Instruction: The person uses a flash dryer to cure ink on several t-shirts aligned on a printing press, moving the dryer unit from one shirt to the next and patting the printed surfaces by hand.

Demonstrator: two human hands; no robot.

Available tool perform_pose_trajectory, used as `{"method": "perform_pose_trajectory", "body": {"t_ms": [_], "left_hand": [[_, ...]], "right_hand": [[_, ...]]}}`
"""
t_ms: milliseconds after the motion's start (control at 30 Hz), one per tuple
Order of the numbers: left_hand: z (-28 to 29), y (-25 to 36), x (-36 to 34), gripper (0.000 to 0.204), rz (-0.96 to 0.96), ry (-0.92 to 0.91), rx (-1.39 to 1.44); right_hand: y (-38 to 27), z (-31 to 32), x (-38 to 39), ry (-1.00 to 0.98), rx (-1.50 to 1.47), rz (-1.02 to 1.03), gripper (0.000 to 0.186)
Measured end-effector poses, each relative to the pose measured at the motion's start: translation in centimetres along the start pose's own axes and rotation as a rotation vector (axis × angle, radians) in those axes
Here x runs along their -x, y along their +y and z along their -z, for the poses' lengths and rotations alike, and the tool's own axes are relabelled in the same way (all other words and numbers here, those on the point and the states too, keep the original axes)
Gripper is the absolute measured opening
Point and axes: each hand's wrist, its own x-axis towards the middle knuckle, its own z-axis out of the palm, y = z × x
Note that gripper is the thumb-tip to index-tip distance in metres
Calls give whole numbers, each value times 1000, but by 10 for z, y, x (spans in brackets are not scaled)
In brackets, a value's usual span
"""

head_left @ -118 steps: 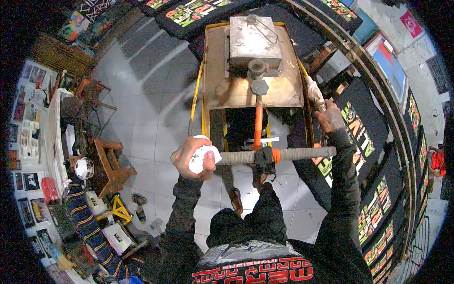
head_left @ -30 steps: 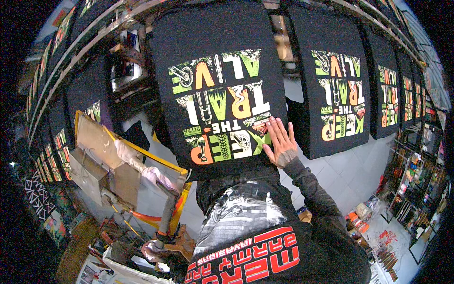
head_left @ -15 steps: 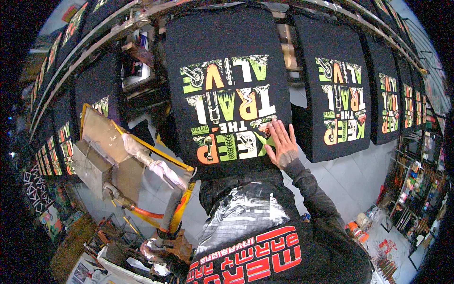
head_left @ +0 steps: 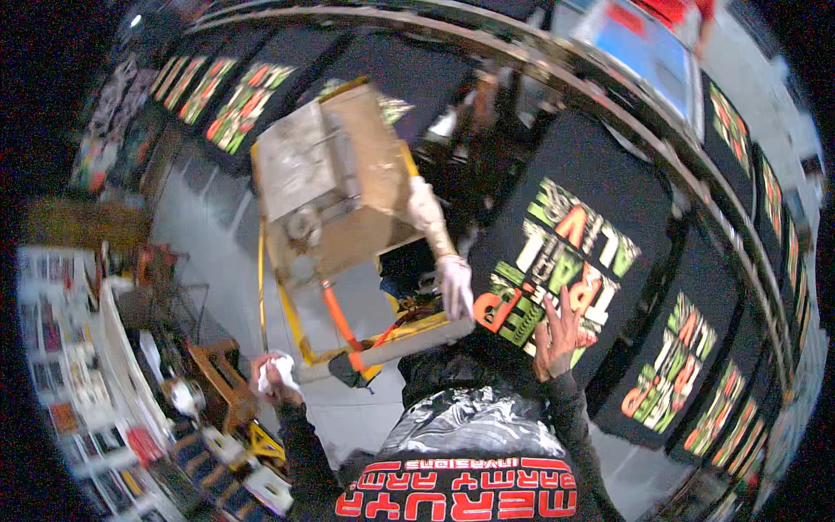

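My right hand (head_left: 557, 337) is over the lower part of a black T-shirt (head_left: 531, 209) with a green, orange and white print. Its fingers are spread, and it looks to rest on the print, though blur hides the exact contact. At the left, my left hand (head_left: 268, 379) is closed around the white-wrapped end (head_left: 283, 367) of a grey padded handle bar (head_left: 396, 346). That bar belongs to a yellow-framed panel unit (head_left: 383, 204) with a metal box (head_left: 300, 161) on top and an orange hose. White wrapping also covers its near right edge.
More printed black shirts (head_left: 665, 374) lie in a row to the right and at the far left. A long rail (head_left: 609, 109) curves behind them. A blue framed screen (head_left: 648, 52) and a person in red (head_left: 674, 10) are at the back right. Left stands a cluttered shelf (head_left: 65, 348).
The view has turned, with the shirts swinging right. The panel unit now sits nearer the middle. My left hand shows more clearly at the bar's end; my right hand's fingers are more spread.
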Motion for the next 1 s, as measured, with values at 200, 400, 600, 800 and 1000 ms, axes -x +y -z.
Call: {"method": "perform_pose_trajectory", "body": {"t_ms": [200, 400, 600, 800, 1000], "left_hand": [[-14, 82, 13, 35, -55, -10, -173], [-26, 99, 20, 34, -147, 62, -169], [-28, 101, 18, 30, -214, -4, -172], [-27, 98, 17, 29, -295, -14, -132], [-13, 94, 5, 26, -359, -188, -183]], "right_hand": [[-73, -2, -64, -203, -821, -102, 54], [-129, -21, -106, -568, -981, -328, 52], [-115, -30, -129, -690, -791, -371, 39], [-115, -33, -143, -679, -665, -494, 30], [-94, -38, -125, -521, -598, -327, 33]]}}
